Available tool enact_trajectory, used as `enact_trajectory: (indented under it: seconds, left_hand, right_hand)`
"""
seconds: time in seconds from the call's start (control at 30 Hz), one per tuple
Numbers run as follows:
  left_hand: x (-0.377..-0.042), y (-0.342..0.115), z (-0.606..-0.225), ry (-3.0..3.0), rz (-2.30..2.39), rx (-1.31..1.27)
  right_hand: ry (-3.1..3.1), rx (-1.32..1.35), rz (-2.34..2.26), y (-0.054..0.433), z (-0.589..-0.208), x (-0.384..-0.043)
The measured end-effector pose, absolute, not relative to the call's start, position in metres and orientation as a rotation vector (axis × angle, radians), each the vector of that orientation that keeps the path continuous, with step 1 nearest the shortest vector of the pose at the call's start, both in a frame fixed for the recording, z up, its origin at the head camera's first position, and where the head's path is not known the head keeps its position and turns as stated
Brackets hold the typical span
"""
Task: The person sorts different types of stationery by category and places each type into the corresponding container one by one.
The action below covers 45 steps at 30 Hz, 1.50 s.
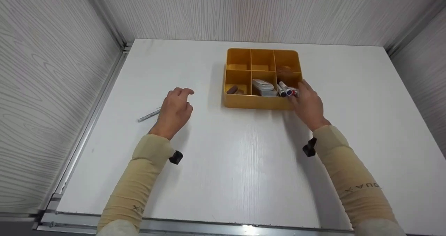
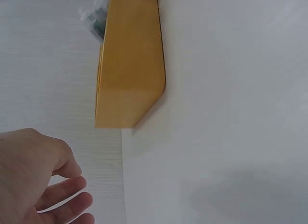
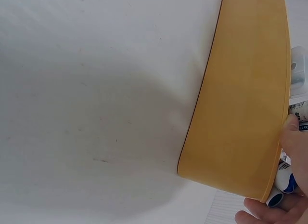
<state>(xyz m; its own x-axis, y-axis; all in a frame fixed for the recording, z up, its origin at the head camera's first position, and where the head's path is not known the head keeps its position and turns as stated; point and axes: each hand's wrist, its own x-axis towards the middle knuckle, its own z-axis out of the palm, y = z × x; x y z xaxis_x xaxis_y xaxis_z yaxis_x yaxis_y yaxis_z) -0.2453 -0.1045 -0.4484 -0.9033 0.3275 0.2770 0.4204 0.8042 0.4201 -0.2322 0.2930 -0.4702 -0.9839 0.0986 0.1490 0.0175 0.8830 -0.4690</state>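
Note:
A yellow divided box [image 1: 259, 102] stands toward the back of the table. My right hand [image 1: 309, 105] is at its front right corner, with whiteboard markers [image 1: 285, 88] between the thumb and fingers. In the right wrist view the thumb lies by the box rim, and a blue-capped marker [image 3: 286, 177] shows next to the fingers. The hand partly hides the markers. My left hand [image 1: 174, 111] hovers left of the box, fingers loosely bent and holding nothing. A slim grey pen-like stick [image 1: 149, 116] lies on the table beside it, one end hidden behind the hand.
The box's front middle compartment holds clear plastic cases [image 1: 263, 86]. Brown blocks [image 1: 232, 89] lie in the front left one, and a brownish object [image 1: 284, 69] in the back right one. Wood-patterned panels [image 1: 258, 13] enclose the white table [image 1: 223, 159] at the back and sides.

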Motion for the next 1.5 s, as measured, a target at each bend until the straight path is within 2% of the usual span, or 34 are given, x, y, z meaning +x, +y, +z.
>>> enact_trajectory:
  seconds: [0.8,1.27,1.5]
  left_hand:
    - [-0.223,-0.19,-0.467,-3.2,-0.712,-0.124]
    - [-0.213,-0.206,-0.477,-3.319,-0.797,-0.037]
    - [-0.21,-0.209,-0.481,-3.3,-0.816,-0.079]
  right_hand:
    - [-2.891,-0.094,0.69,0.295,-0.473,-0.232]
    - [-2.883,-0.102,0.727,0.296,-0.474,-0.234]
    - [-2.839,-0.067,0.774,0.294,-0.473,-0.235]
